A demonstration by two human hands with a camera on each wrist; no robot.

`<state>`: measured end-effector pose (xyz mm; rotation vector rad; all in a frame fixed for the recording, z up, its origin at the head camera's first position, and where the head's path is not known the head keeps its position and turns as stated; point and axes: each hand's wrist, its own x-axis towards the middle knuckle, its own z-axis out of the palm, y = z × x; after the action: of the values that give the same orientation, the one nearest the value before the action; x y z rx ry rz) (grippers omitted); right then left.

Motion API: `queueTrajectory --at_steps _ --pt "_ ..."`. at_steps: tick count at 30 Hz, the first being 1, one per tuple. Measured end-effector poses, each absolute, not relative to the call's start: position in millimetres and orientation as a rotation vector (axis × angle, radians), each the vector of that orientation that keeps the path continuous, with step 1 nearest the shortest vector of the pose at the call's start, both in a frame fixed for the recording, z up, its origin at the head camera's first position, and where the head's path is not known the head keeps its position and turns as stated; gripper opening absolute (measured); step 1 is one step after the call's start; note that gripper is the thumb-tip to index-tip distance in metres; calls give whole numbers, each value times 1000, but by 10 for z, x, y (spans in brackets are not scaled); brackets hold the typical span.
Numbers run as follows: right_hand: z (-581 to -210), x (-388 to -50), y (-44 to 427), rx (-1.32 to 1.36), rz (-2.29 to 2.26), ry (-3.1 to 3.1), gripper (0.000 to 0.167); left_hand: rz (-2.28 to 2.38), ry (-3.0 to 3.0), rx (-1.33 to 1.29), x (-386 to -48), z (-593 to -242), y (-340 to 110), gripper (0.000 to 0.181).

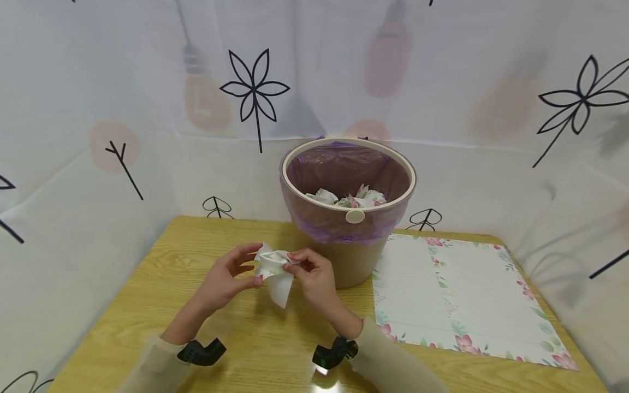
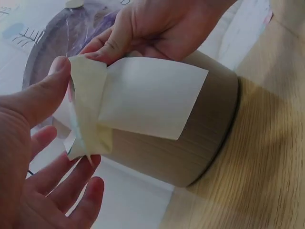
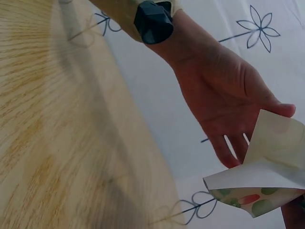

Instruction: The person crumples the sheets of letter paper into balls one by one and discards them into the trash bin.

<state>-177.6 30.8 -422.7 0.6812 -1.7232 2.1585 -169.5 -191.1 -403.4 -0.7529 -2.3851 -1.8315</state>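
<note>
A partly crumpled, floral-edged paper [image 1: 272,264] is between both hands above the table. My right hand [image 1: 314,275] pinches its right end between thumb and fingers. My left hand [image 1: 223,281] holds the other side, its thumb and fingertips at opposite edges. In the left wrist view, a flat white flap of the paper [image 2: 152,95] sticks out, and the left hand's [image 2: 28,138] lower fingers are spread. The right wrist view has the left hand [image 3: 221,86] behind the paper [image 3: 276,148], whose underside has green and red print.
Just behind the hands stands a beige bin [image 1: 346,262] with a purple liner and crumpled floral papers [image 1: 366,197] inside. Flat floral-bordered sheets [image 1: 481,300] lie on the wooden table [image 1: 172,273] at the right. A patterned white cloth [image 1: 324,65] hangs behind.
</note>
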Motion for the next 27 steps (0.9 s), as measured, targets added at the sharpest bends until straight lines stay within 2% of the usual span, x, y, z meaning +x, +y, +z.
queueTrajectory --at_steps 10,17,27 --pt "-4201 -1731 256 679 2297 -1669 16 -1758 -2217 -674 -1625 -4037 -1698 63" --pt "-4227 -1694 207 604 2357 -1708 17 -1702 -2164 -693 -1627 -4050 -1662 43" --pt "-4212 -1692 128 476 2186 -1683 9 -1453 -2104 -650 -1686 -4017 -1530 25"
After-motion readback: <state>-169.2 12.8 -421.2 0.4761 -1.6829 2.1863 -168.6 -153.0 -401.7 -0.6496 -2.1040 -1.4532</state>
